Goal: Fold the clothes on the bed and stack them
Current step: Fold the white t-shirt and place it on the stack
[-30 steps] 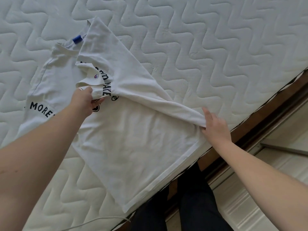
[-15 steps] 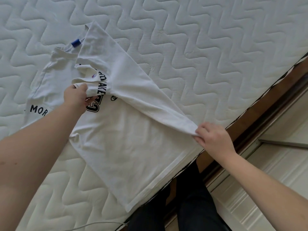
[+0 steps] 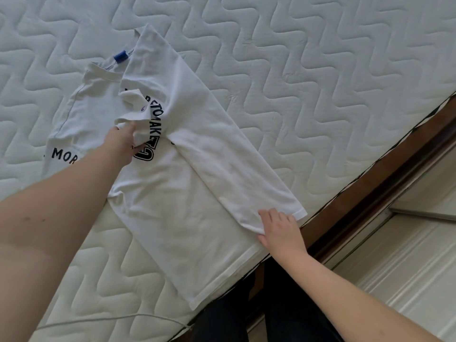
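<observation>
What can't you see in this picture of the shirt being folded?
- Printed words on the white T-shirt: head view, partly covered by the folded-over side and the left hand.
- Hem corner: under the right hand.
- Blue neck tag: too small to read.
- Other clothes: none in frame.

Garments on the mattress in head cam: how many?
1. A white T-shirt lies near the mattress edge, one side folded over. Left hand grips its sleeve; right hand rests on its hem. No stack is in view.

White T-shirt (image 3: 187, 218) on quilted mattress (image 3: 308, 70)
</observation>
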